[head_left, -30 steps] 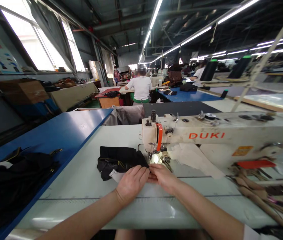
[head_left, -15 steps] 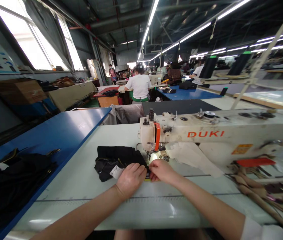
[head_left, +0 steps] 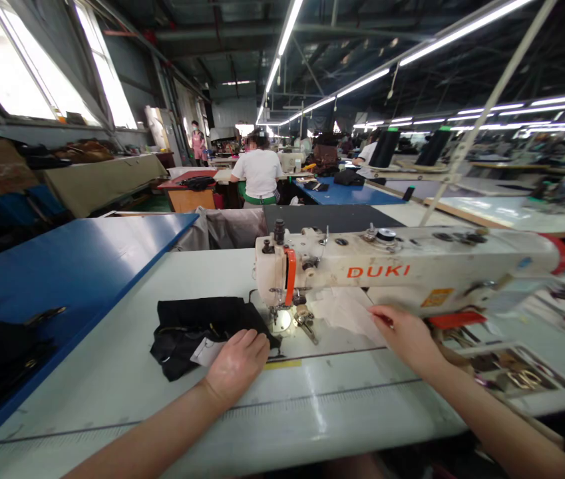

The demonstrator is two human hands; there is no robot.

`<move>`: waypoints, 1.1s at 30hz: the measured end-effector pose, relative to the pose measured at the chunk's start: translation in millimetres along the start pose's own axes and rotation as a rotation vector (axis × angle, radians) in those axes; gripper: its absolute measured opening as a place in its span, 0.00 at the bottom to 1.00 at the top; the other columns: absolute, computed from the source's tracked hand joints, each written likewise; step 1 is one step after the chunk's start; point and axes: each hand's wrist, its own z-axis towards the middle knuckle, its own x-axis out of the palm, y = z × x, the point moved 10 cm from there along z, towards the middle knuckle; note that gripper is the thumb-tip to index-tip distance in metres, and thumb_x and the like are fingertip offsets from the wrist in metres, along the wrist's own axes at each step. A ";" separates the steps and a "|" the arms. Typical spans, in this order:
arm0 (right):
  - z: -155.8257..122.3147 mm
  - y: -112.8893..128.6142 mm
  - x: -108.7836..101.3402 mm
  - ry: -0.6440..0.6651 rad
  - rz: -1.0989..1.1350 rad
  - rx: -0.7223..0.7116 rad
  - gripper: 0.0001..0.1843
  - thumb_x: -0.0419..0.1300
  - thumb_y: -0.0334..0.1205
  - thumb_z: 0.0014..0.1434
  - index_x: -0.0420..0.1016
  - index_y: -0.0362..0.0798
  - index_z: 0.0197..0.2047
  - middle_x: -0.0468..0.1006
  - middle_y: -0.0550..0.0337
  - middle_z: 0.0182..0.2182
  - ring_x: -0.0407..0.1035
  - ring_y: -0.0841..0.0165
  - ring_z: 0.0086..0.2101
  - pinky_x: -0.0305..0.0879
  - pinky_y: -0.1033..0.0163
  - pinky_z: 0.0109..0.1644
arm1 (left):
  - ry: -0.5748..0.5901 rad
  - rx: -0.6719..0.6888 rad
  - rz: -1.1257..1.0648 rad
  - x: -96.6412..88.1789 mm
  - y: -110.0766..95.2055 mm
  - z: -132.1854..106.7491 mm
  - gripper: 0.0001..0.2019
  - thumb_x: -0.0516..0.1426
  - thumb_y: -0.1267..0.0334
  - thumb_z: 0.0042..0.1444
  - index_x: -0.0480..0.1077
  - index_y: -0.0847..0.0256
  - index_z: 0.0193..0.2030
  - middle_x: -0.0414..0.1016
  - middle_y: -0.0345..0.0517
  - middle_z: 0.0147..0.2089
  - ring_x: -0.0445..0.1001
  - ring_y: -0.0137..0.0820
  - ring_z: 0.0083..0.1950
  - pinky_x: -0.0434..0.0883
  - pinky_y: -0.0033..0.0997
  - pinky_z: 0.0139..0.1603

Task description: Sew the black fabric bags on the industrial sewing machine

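My left hand [head_left: 239, 362], its fingers bent and together, grips the near right edge of a black fabric piece [head_left: 202, 316]. A white tag [head_left: 206, 351] shows on that piece beside my wrist. The fabric lies left of the sewing machine's needle area, where a small lamp lights the needle plate [head_left: 282, 322]. Out to the right, my right hand [head_left: 406, 336] has its fingers curled, thumb and forefinger close together at a thin white sheet [head_left: 345, 311] under the machine arm. Whatever lies between those fingers is too small to make out.
The white sewing machine [head_left: 332, 263] stands across the table [head_left: 357, 409]. A yellow strip [head_left: 283, 364] is on the tabletop. At right is a tray [head_left: 556, 382] of small parts. A blue table [head_left: 87, 246] with dark fabric adjoins on the left. A person in white [head_left: 259, 174] sits ahead.
My right hand has left the fabric edge near the needle and moved right to the white sheet. My left hand stays on the black fabric. The whole view has shifted.
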 end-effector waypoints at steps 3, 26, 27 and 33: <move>10.3 -10.7 6.8 0.062 -0.062 -0.019 0.13 0.53 0.36 0.56 0.75 0.44 0.41 0.77 0.49 0.37 0.71 0.61 0.36 0.63 0.60 0.41 | -0.014 -0.007 -0.023 -2.2 0.8 0.5 0.07 0.50 0.77 0.59 0.68 0.66 0.36 0.71 0.49 0.36 0.67 0.36 0.38 0.66 0.36 0.37; 4.1 18.3 -13.2 -0.078 0.235 -0.029 0.11 0.53 0.44 0.58 0.75 0.50 0.37 0.79 0.55 0.36 0.72 0.61 0.35 0.67 0.59 0.40 | -0.109 -0.111 -0.137 -6.3 11.8 -6.6 0.10 0.48 0.74 0.61 0.71 0.65 0.41 0.74 0.48 0.38 0.70 0.34 0.39 0.70 0.36 0.40; 0.3 31.2 -9.3 -0.036 0.338 -0.032 0.11 0.54 0.45 0.58 0.75 0.51 0.37 0.79 0.56 0.36 0.72 0.62 0.35 0.67 0.60 0.40 | -0.151 -0.143 -0.172 -7.8 16.3 -9.5 0.10 0.49 0.73 0.61 0.71 0.64 0.42 0.74 0.48 0.39 0.70 0.34 0.39 0.70 0.36 0.41; -22.0 142.5 41.8 0.293 0.718 -0.225 0.07 0.55 0.39 0.58 0.75 0.51 0.32 0.75 0.59 0.33 0.70 0.65 0.34 0.65 0.62 0.38 | -0.405 -0.306 -0.296 -21.7 43.2 -28.3 0.12 0.50 0.72 0.61 0.72 0.62 0.46 0.76 0.49 0.43 0.71 0.34 0.42 0.71 0.38 0.44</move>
